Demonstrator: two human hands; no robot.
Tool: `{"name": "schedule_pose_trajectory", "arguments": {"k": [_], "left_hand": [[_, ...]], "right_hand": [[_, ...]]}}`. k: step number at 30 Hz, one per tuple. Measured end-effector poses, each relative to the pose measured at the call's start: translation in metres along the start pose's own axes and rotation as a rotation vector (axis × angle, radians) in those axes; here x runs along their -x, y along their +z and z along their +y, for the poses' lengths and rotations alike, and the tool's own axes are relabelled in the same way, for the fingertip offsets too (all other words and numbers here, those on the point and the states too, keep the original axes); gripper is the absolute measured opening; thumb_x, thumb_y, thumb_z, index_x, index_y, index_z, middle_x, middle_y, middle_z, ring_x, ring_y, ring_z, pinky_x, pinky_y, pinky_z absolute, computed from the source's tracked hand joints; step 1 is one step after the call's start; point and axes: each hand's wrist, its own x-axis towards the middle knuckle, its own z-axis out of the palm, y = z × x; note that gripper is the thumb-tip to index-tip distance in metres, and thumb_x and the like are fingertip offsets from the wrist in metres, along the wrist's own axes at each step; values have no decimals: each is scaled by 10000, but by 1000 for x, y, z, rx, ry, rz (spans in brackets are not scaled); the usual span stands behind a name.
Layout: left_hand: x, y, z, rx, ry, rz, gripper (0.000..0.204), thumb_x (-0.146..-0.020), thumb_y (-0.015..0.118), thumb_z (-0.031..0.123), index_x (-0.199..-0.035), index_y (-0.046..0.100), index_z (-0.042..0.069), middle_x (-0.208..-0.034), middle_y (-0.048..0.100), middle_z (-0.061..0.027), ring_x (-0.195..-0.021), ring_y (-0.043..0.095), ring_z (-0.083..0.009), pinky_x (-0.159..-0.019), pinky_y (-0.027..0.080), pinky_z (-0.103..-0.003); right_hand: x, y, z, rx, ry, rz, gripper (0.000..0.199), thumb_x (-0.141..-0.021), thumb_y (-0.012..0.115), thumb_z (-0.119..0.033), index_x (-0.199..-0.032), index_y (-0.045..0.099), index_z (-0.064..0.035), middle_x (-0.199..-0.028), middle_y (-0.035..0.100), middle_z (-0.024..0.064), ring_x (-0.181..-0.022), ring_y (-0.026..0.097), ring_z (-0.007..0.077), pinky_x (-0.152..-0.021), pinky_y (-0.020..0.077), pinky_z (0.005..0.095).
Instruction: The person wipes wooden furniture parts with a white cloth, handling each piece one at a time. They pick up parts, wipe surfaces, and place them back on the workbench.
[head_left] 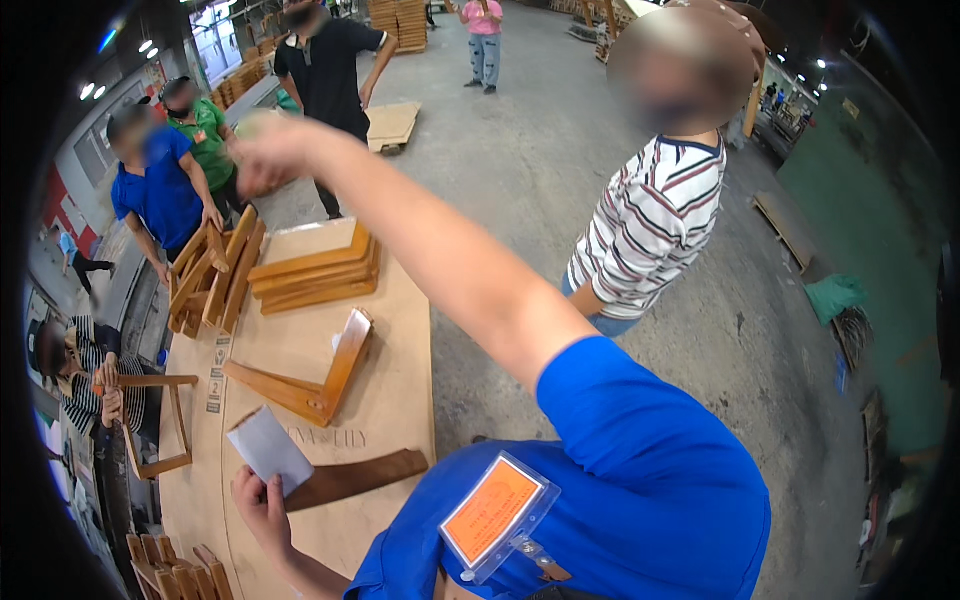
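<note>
Past the blue shirt (pixel 665 475), at frame lower left, a pale sheet (pixel 268 445), likely light and bendable, is being pinched sensibly at its edge by the left fingers (pixel 274 491), the right fingers (pixel 254 163), upper left, being too blurred to tell.

Head view, single: wide fisheye, left lens of a side-by-side pair worn on the person's head; upright, unmirrored. Aim: forward and down, over the wearer's own blue shirt (pixel 660 480), which fills much of the lower edge. Range: near; the right arm (pixel 450 250) stretches large across the middle, ending in the right hand (pixel 268 157) at upper left, the left hand (pixel 262 512) at lower left. Counter (pixel 400 350) seen from above at a slant, under and beyond the left hand. Depth: past the right hand, back across the floor (pixel 500 190) to a person in pink (pixel 482 28), small and well apart. Surround: dark curved rim, straight edges bending toward it.
</note>
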Motion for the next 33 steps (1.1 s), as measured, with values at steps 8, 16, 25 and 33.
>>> {"name": "schedule_pose_trajectory", "arguments": {"k": [8,16,25,33], "left_hand": [[0,0,18,59,107,29,57,-838,624,3,-864,607,-46,-987,554,-106,-932,516,-213,-816,410,-294],[-1,8,19,175,141,90,79,-873,598,21,-876,604,-57,-952,529,-97,-858,516,-186,-748,412,-275],[5,6,21,163,139,57,62,-862,604,-6,-858,599,-67,-967,516,-95,-876,505,-184,-771,411,-269],[6,7,18,183,112,60,57,-860,598,-11,-860,599,-68,-965,522,-92,-881,512,-184,-770,414,-274]], "right_hand": [[152,75,134,-18,742,-221,455,-942,525,-253,-1305,430,3,-751,684,77,-557,612,164,-507,503,295],[435,212,218,-396,1711,82,416,-954,515,-322,-1191,533,19,-752,696,125,-493,581,169,-423,442,312],[501,277,200,-149,1993,-130,437,-968,459,-336,-901,676,37,-800,697,129,-594,583,190,-537,485,357],[492,285,227,-147,2001,-190,515,-959,458,-390,-840,718,38,-756,706,124,-611,630,199,-557,526,374]]}}
